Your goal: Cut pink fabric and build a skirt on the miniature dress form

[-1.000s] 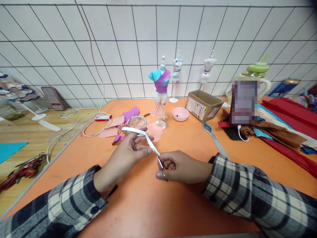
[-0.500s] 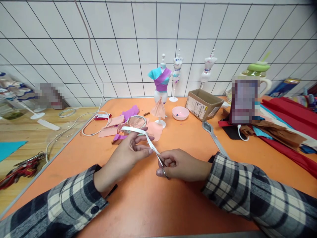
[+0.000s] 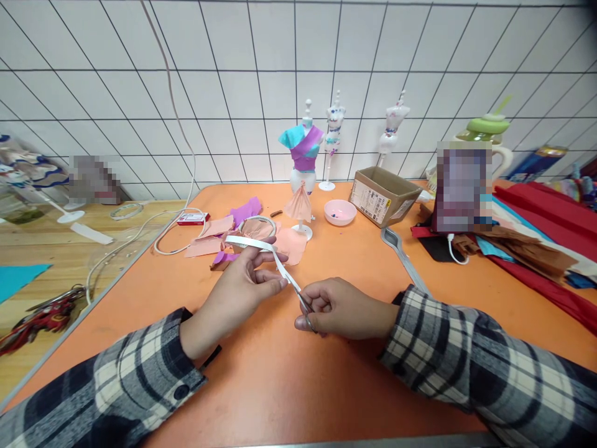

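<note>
My left hand (image 3: 242, 289) holds a narrow white tape (image 3: 254, 243), which curves back over the fingers and stretches down to the right past the thumb. Small metal scissors (image 3: 305, 305) are in my right hand (image 3: 342, 308), their blades at the lower end of the tape. Whether the blades have cut through it I cannot tell. Beyond the hands stands a miniature dress form (image 3: 304, 180) wrapped in turquoise and purple, with a gathered peach piece (image 3: 299, 203) on its lower part. Peach scraps (image 3: 295, 246) lie near its base.
Behind stand two more dress forms (image 3: 334, 127), a pink bowl (image 3: 340, 212) and a cardboard box (image 3: 385, 196). To the right are a propped phone (image 3: 461, 190), a green-lidded jug (image 3: 487, 129) and folded coloured sheets (image 3: 545, 211). A white cable (image 3: 170, 112) hangs at left.
Both hands stay in nearly the same place, with only a slight shift. The scissor blades appear closer together at the tape's end.
</note>
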The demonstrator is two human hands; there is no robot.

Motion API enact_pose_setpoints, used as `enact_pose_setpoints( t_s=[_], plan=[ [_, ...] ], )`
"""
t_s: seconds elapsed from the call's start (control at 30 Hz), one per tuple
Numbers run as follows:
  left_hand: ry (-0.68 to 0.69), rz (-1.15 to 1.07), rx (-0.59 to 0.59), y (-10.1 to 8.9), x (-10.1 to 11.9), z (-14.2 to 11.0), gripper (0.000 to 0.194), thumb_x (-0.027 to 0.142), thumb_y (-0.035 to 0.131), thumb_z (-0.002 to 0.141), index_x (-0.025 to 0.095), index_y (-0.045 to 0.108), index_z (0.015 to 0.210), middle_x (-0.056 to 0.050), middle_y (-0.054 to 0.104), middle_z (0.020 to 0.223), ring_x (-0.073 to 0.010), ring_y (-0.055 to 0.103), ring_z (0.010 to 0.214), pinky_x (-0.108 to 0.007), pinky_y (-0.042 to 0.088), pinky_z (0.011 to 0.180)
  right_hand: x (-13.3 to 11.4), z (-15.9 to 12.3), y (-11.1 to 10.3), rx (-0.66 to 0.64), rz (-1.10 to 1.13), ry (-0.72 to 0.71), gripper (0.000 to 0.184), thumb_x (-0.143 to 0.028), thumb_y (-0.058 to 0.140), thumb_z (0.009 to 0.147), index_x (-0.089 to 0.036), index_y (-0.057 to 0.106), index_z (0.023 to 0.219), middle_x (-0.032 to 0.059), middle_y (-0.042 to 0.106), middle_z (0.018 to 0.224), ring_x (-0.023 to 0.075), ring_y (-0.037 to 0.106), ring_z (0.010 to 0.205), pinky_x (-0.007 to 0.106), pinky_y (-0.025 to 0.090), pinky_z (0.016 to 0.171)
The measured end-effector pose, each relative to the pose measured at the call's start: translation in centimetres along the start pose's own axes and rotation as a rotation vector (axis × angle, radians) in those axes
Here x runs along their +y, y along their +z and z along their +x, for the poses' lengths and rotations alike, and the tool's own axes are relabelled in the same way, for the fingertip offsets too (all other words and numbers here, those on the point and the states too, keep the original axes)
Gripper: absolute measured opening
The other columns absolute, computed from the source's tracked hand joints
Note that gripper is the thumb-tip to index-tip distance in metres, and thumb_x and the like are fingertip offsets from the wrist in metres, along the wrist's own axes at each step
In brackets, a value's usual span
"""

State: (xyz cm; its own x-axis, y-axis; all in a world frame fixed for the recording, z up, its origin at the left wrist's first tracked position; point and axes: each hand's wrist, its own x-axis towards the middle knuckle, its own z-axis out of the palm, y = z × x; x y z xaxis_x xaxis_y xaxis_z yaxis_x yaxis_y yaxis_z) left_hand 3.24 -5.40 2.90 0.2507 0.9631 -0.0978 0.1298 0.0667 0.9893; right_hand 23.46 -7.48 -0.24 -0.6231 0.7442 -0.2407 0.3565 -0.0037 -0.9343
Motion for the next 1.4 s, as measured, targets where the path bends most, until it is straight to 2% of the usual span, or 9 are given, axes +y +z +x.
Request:
enact_pose_setpoints(
  t_s=[0.27,0.5,0.67,0.83,1.0,1.07,1.2,1.33,1.4],
  plan=[
    [-0.012,-0.01,0.007,0.0,-0.1,0.1,0.056,0.022,0.08,0.06,0.02,0.051,0.109,-0.01,0.059,0.126,-0.01,0.065,0.068,-0.027,0.05,0.067,0.0,-0.1,-0.1,-0.001,-0.038,0.02,0.03,-0.046,0.066,0.08,-0.02,0.053,0.072,-0.0044,0.057,0.057,0.0102,0.054,0.05,0.021,0.039,0.05],
    [-0.021,0.014,-0.01,0.0,-0.2,0.2,0.052,0.021,0.077,0.06,0.02,0.053,0.107,-0.009,0.062,0.123,-0.0091,0.061,0.063,-0.025,0.047,0.062,-1.1,-0.5,-0.1,0.065,-0.23,-0.019,0.035,-0.051,0.068,0.078,-0.019,0.054,0.071,-0.0064,0.046,0.056,0.0081,0.041,0.053,0.022,0.029,0.048],
    [-0.024,0.025,-0.008,0.1,-0.4,0.2,0.057,0.018,0.074,0.062,0.02,0.051,0.114,-0.009,0.061,0.126,-0.0088,0.062,0.063,-0.026,0.048,0.065,-0.7,-0.3,0.0,0.068,-0.241,-0.012,0.035,-0.05,0.067,0.079,-0.019,0.055,0.07,-0.0057,0.05,0.057,0.0083,0.042,0.052,0.022,0.028,0.048],
    [-0.027,0.028,0.001,0.1,-0.4,0.3,0.048,0.019,0.076,0.062,0.019,0.053,0.105,-0.011,0.059,0.13,-0.012,0.065,0.071,-0.028,0.05,0.071,-0.2,-0.1,-0.1,0.06,-0.204,0.015,0.031,-0.047,0.066,0.08,-0.019,0.058,0.071,-0.0053,0.052,0.056,0.0079,0.044,0.05,0.022,0.028,0.047],
    [-0.037,0.014,-0.013,0.1,-0.4,0.4,0.056,0.018,0.075,0.061,0.02,0.052,0.113,-0.009,0.061,0.126,-0.0076,0.059,0.062,-0.026,0.048,0.068,-0.2,0.0,-0.1,0.047,-0.164,0.097,0.027,-0.044,0.067,0.079,-0.019,0.059,0.072,-0.0049,0.055,0.056,0.0092,0.049,0.049,0.022,0.033,0.046],
    [-0.04,0.014,-0.018,0.0,-0.4,0.5,0.063,0.017,0.075,0.061,0.02,0.05,0.119,-0.008,0.061,0.125,-0.0074,0.059,0.061,-0.026,0.047,0.067,-0.5,-0.1,-0.1,0.057,-0.217,0.103,0.025,-0.042,0.065,0.08,-0.019,0.058,0.074,-0.0042,0.057,0.058,0.0097,0.05,0.051,0.022,0.033,0.048],
    [-0.043,0.021,-0.036,0.0,-0.5,0.5,0.063,0.018,0.073,0.062,0.02,0.049,0.119,-0.009,0.059,0.127,-0.0084,0.06,0.065,-0.027,0.048,0.07,-1.2,-0.6,-0.4,0.106,-0.403,-0.005,0.029,-0.048,0.066,0.079,-0.019,0.058,0.076,-0.0038,0.059,0.067,0.0099,0.05,0.06,0.022,0.034,0.054],
    [-0.018,0.052,-0.054,0.0,-0.6,0.5,0.056,0.019,0.072,0.063,0.019,0.05,0.115,-0.008,0.057,0.126,-0.0063,0.058,0.061,-0.027,0.047,0.067,-1.9,-1.0,-0.4,0.034,-0.375,0.076,0.036,-0.054,0.062,0.08,-0.019,0.056,0.074,-0.0038,0.058,0.064,0.0102,0.049,0.058,0.023,0.033,0.052],
    [0.003,0.072,-0.062,0.0,-0.6,0.5,0.053,0.018,0.071,0.064,0.02,0.049,0.113,-0.008,0.057,0.126,-0.0056,0.057,0.059,-0.026,0.047,0.065,-2.1,-1.1,-0.2,0.039,-0.398,0.109,0.036,-0.055,0.061,0.08,-0.02,0.056,0.073,-0.0034,0.058,0.063,0.0106,0.05,0.058,0.023,0.032,0.052]
  ],
)
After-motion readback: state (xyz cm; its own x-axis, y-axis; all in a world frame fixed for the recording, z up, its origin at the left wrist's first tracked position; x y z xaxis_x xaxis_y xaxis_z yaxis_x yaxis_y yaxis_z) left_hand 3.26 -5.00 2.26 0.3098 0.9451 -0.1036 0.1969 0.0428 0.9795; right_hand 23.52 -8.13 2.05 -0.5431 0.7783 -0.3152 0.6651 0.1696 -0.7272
